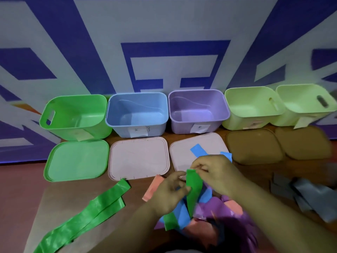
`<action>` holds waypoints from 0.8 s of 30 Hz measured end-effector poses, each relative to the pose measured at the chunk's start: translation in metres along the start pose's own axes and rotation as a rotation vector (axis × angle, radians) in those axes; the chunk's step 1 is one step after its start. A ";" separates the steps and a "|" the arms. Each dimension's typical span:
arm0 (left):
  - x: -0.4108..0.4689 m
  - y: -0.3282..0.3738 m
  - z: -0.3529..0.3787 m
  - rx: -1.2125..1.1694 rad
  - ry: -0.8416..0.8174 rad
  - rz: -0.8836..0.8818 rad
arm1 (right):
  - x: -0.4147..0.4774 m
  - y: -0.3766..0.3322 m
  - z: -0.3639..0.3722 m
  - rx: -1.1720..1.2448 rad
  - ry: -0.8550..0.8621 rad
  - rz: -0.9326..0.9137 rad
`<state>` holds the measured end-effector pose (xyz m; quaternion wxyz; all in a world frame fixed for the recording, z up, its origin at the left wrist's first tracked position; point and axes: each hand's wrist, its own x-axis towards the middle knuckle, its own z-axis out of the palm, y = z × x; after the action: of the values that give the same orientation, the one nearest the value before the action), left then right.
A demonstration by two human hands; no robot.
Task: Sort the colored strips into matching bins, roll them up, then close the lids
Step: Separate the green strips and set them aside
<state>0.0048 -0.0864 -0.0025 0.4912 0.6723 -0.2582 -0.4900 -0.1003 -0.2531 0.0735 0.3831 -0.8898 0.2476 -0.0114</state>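
Both hands hold one green strip (193, 190) above a mixed pile of blue, purple and pink strips (215, 212). My right hand (213, 170) pinches its top end; my left hand (171, 190) grips it lower down on its left edge. Two long green strips (87, 214) lie flat at the front left. A pink strip (152, 188) lies just left of my left hand. Open bins stand in a row at the back: green (60, 123), blue (116, 123), purple (172, 115) and two pale green (235, 125) (291, 114).
Lids lie in front of the bins: a green lid (76, 159), two pink lids (138, 156) (180, 152) and two brown lids (253, 147) (302, 143). A blue strip (198, 150) lies on the second pink lid. Grey strips (308, 196) are heaped at the right.
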 end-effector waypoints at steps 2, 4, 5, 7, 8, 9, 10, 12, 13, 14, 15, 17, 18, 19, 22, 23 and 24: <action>-0.002 0.005 0.008 -0.044 -0.057 -0.001 | -0.004 -0.002 -0.005 0.066 0.074 0.041; -0.005 0.007 0.013 -0.072 -0.095 -0.004 | -0.007 -0.004 -0.011 0.130 0.124 0.076; -0.007 0.008 0.014 -0.080 -0.098 -0.003 | -0.009 -0.004 -0.013 0.155 0.158 0.082; -0.012 0.009 0.011 -0.102 -0.073 -0.002 | -0.014 -0.001 -0.018 0.191 0.226 0.099; -0.015 0.010 0.008 -0.114 -0.053 -0.003 | -0.016 0.000 -0.020 0.214 0.253 0.107; -0.017 0.012 0.004 -0.125 -0.031 0.004 | -0.018 -0.001 -0.021 0.235 0.276 0.114; -0.020 0.014 -0.001 -0.133 -0.005 0.017 | -0.020 -0.001 -0.022 0.248 0.289 0.116; -0.029 0.018 -0.012 -0.128 0.050 0.054 | -0.023 -0.002 -0.020 0.251 0.276 0.110; -0.035 0.020 -0.018 -0.131 0.059 0.078 | -0.024 -0.003 -0.017 0.239 0.268 0.106; -0.041 0.022 -0.025 -0.137 0.065 0.091 | -0.025 -0.002 -0.013 0.224 0.255 0.109; -0.047 0.022 -0.032 -0.142 0.066 0.094 | -0.026 -0.002 -0.008 0.213 0.238 0.120; -0.060 0.022 -0.046 -0.121 0.084 0.106 | -0.025 -0.007 0.002 0.199 0.206 0.136; -0.065 0.019 -0.054 -0.088 0.089 0.120 | -0.025 -0.011 0.009 0.198 0.189 0.146; -0.071 0.016 -0.061 -0.056 0.078 0.126 | -0.024 -0.017 0.014 0.202 0.168 0.156; -0.092 0.003 -0.086 0.023 0.060 0.117 | -0.018 -0.034 0.033 0.192 0.090 0.151; -0.100 -0.002 -0.094 0.061 0.071 0.104 | -0.015 -0.039 0.040 0.169 0.071 0.140; -0.108 -0.008 -0.103 0.094 0.092 0.094 | -0.012 -0.044 0.047 0.144 0.067 0.121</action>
<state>0.0562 0.0480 0.0374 0.4928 0.7036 -0.2895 -0.4223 -0.0822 -0.1905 0.0728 0.4374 -0.8425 0.3124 -0.0357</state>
